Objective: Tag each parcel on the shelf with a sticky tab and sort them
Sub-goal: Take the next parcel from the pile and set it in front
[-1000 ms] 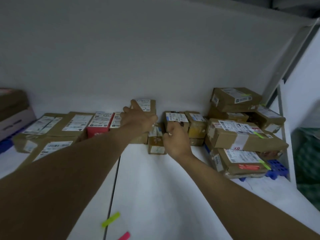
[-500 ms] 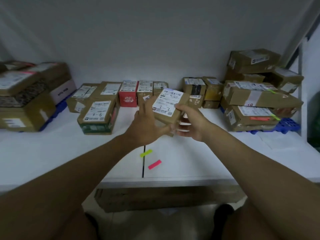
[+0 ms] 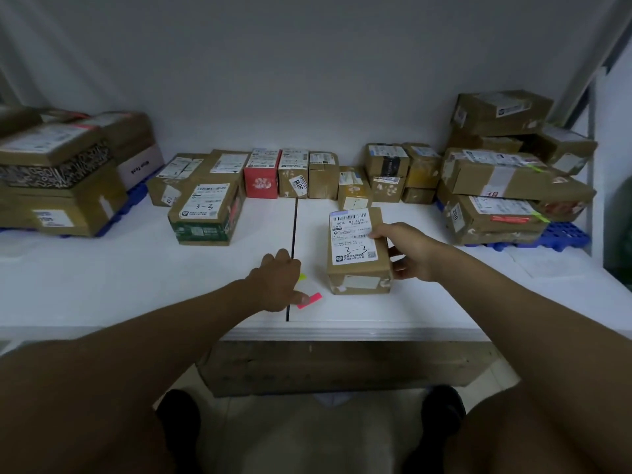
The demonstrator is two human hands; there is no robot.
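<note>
Covering most of a yellow-green tab (image 3: 302, 277), the left hand (image 3: 278, 285) reaches palm-down over the shelf (image 3: 410, 302), thumb touching the pink tab (image 3: 309, 300); its fingers' curl is unclear. Right hand (image 3: 408, 253) grips the parcel (image 3: 357, 249) standing near the front edge.

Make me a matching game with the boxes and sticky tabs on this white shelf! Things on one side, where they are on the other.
Things:
1. brown cardboard parcel marked 3-3
2. pink sticky tab
3. red box with a white label
4. yellow-green sticky tab

Places:
A. in the back row against the wall
B. held by the right hand
C. mostly hidden behind the left hand
D. lying on the shelf at the left hand's thumb tip

Pairs: 1-B, 2-D, 3-A, 4-C
</note>
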